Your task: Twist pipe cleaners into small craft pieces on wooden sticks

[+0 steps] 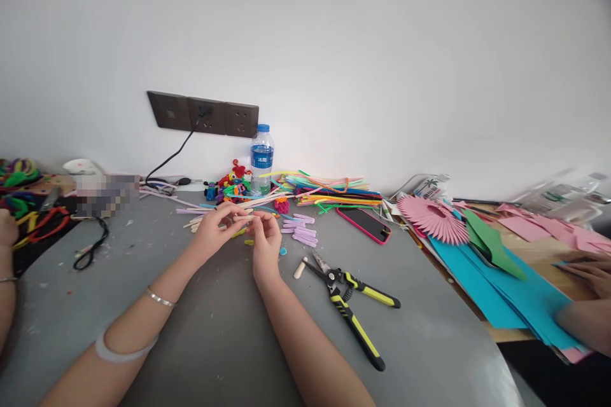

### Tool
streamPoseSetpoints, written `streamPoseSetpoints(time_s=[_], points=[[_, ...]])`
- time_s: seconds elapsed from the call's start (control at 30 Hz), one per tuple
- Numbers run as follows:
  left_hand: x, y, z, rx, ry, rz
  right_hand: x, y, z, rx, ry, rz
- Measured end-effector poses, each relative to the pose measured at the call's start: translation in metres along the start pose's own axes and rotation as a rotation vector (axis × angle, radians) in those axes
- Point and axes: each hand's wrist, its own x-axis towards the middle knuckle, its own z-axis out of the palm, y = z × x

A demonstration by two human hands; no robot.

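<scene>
Between the fingertips of my left hand (217, 227) and my right hand (267, 240) is a short cream pipe cleaner (244, 217), pinched by both and held just above the grey table (200, 343). My fingers partly cover it. Folded lilac pipe cleaner pieces (304, 232) lie right of my right hand, with a small blue piece (283, 251) nearer to it. A folded cream piece (300, 268) rests beside the tips of the shears (344, 305), whose yellow-and-black handles are spread apart. Loose lilac and cream stems (189, 211) lie behind my left hand.
Along the wall stand a water bottle (262, 159) and a bundle of coloured pipe cleaners (334, 196). A phone (365, 224) lies in front of the bundle. At right, another person's hand (589, 273) is over blue paper (496, 292); another person's arm (6, 280) shows at left.
</scene>
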Motion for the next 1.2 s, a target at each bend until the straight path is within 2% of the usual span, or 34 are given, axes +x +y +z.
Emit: streamPoseSetpoints(time_s=[0.13,0.27,0.4,0.57,0.83,1.0,1.2], points=[[-0.0010,-0.0005,0.0010,-0.067,-0.008,-0.094,0.0001,-0.0019,0.0005,-0.006,0.006,-0.006],[0.0005,0.0018,0.0000,-0.256,0.021,-0.191,-0.0008,-0.0037,0.0027,-0.038,-0.062,-0.035],[0.0026,0.0010,-0.0021,-0.358,0.050,-0.236,-0.0006,-0.0025,0.0036,-0.025,-0.086,0.003],[0.0035,-0.0020,-0.0036,-0.367,0.054,-0.230,-0.0002,-0.0002,0.0023,-0.080,-0.069,0.007],[0.0039,-0.0035,-0.0026,-0.355,0.106,-0.300,-0.0012,-0.0011,0.0036,-0.097,-0.057,-0.009],[0.0033,-0.0064,-0.0038,-0.346,0.097,-0.291,-0.0035,-0.0044,0.0052,-0.098,-0.101,-0.038],[0.0021,-0.0061,-0.0022,-0.416,0.067,-0.324,-0.0037,-0.0073,0.0055,-0.070,-0.106,-0.006]])
